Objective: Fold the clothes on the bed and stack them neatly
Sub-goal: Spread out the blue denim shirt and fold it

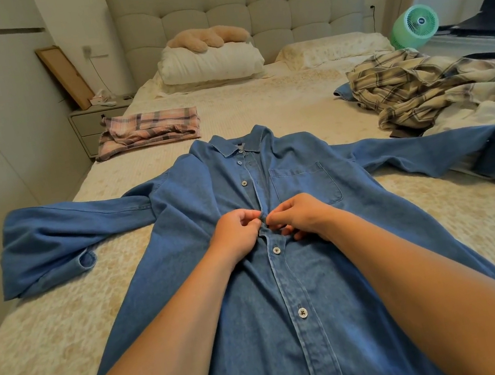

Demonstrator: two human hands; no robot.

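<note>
A blue denim shirt [196, 203] lies face up on the bed [51, 337], collar away from me and both sleeves spread out to the sides. My left hand [236, 229] and my right hand [300, 214] meet at the middle of its button placket, each pinching the fabric edge there with curled fingers. The placket is closed below my hands and gapes open above them. A folded pink plaid garment [148, 128] rests at the far left of the bed. At the right lies a crumpled beige plaid shirt [426, 83].
White pillows [211, 63] with a plush toy [208, 37] sit by the padded headboard. A nightstand [92, 123] stands at the left, and a green fan [414, 25] and a laptop [493, 11] at the right. White cloth [472, 118] lies beside the beige shirt.
</note>
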